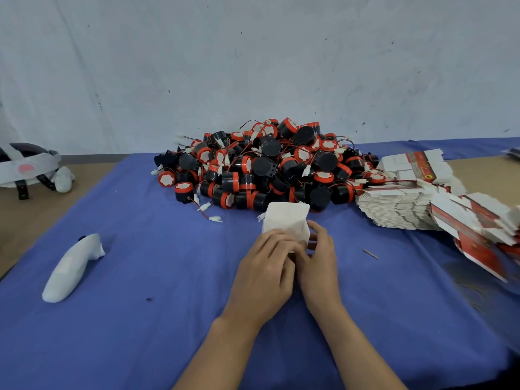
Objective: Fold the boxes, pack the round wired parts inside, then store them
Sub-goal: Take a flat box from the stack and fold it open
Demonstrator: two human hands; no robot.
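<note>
Folding status: one white box (pixel 285 219) part-formed, held just in front of the pile.
Left hand (pixel 264 274): fingers together, curled over the box's near end.
Right hand (pixel 319 266): fingertips pinching its side.
Round wired parts (pixel 261 167): heaped, apparently all unpacked.
Flat boxes (pixel 399 209): stack unfolded.
Stored: none visible.

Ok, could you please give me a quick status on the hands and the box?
Left hand and right hand both grip the white box. Box close in front of parts pile, contents not visible. Nothing blocking the hands.

Both hands (pixel 289 266) gripping white box (pixel 285 220), parts pile (pixel 267 164) behind
</note>
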